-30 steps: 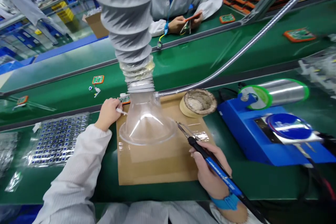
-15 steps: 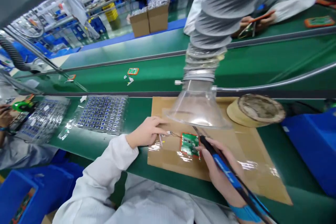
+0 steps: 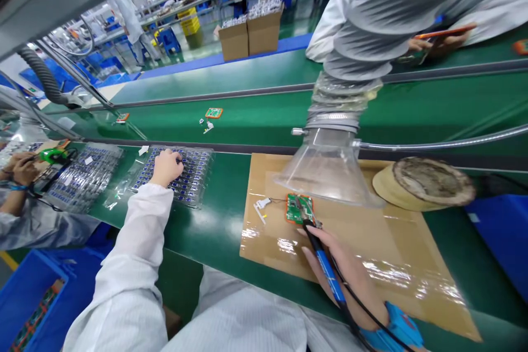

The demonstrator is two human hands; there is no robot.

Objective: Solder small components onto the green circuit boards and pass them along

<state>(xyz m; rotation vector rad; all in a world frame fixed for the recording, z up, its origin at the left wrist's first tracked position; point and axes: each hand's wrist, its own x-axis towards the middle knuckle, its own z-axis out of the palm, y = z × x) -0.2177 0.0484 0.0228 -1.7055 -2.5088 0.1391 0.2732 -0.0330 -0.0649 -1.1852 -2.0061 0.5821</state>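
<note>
My right hand (image 3: 350, 269) is wrapped round a blue and black soldering iron (image 3: 330, 278), whose tip reaches over a green circuit board with an orange edge (image 3: 293, 210). Thin wires run left from the board to a small white connector piece (image 3: 261, 208) lying on the cardboard. Over at the left, my left hand (image 3: 167, 168) rests on a clear plastic tray (image 3: 193, 179) filled with rows of small blue and silver parts. Its fingertips are pinched together, and whatever is between them is too small to make out.
A clear fume hood (image 3: 325, 168) on a grey hose hangs behind the board. The cardboard sheet (image 3: 396, 242) carries a round, stained yellowish pot (image 3: 423, 182). At the right stands a blue bin (image 3: 503, 236). Another person's hands (image 3: 25, 169) work at the far left.
My left hand has left the white connector and moved left onto the tray of parts. The soldering iron's tip has come down onto the board area. The view has shifted slightly.
</note>
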